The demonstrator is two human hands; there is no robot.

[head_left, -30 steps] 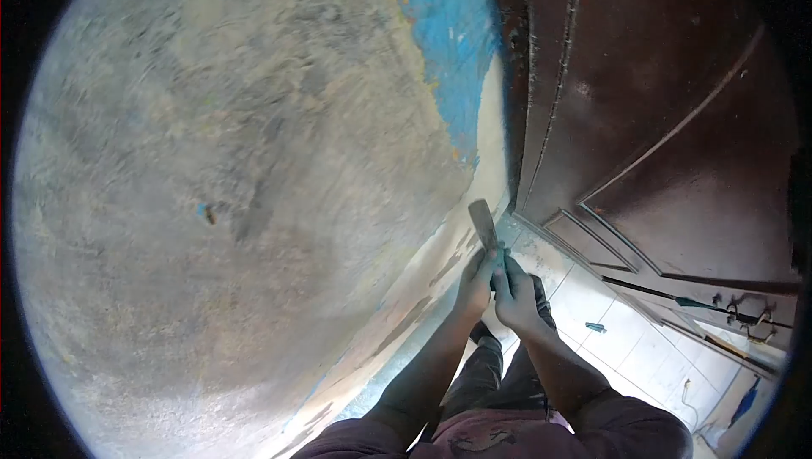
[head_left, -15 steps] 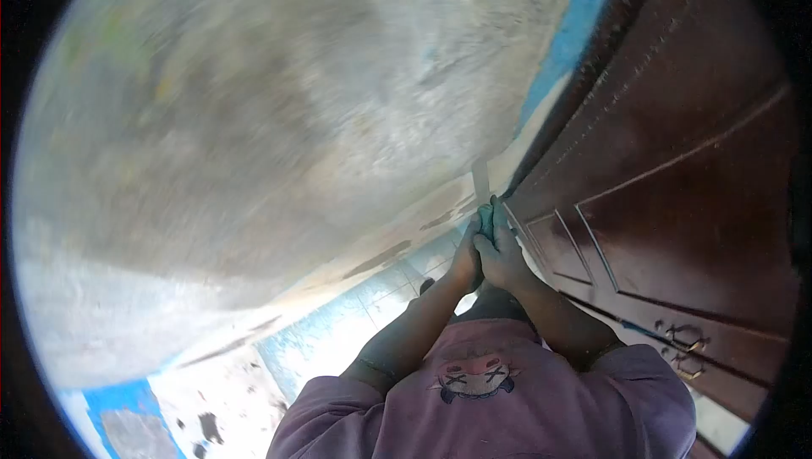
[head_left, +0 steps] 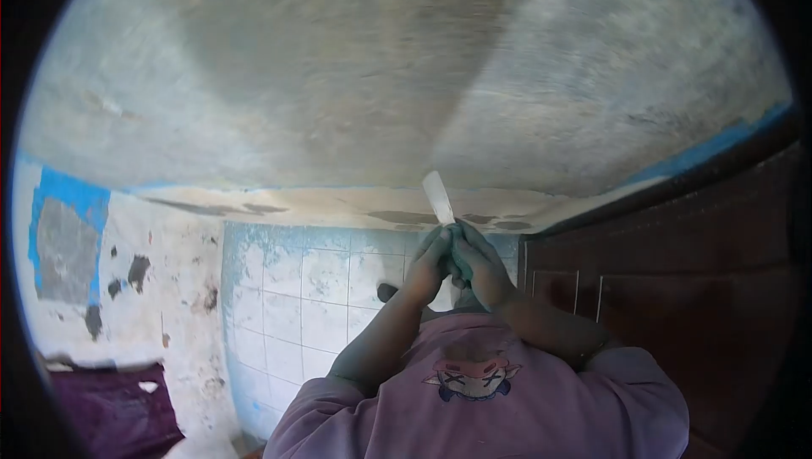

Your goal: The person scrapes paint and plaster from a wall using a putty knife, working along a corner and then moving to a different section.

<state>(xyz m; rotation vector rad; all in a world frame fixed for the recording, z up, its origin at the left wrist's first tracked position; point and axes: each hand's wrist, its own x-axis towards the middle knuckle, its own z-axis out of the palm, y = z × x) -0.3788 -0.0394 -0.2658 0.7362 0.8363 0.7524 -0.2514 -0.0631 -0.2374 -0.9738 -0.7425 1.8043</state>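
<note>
In front of my chest I hold a scraper [head_left: 438, 197] with a flat, pale metal blade pointing up and slightly left. Its lower part, which looks green, lies between my palms and is mostly hidden. My left hand [head_left: 429, 266] closes round it from the left. From the right, my right hand [head_left: 485, 271] wraps it, fingers pointing forward. The blade tip appears near the bare grey wall [head_left: 338, 78]; whether it touches cannot be made out.
A dark brown wooden door or cabinet [head_left: 677, 307] stands to the right. Below is a tiled floor [head_left: 283, 307] with blue-white stains. At left is a patchy white wall [head_left: 178, 247] with blue paint, and a purple cloth [head_left: 114, 408] hangs low.
My view has turned left, away from the brown panels, bringing the purple cloth into sight. Both hands stay on the scraper, whose blade has moved left from the corner and shows more clearly.
</note>
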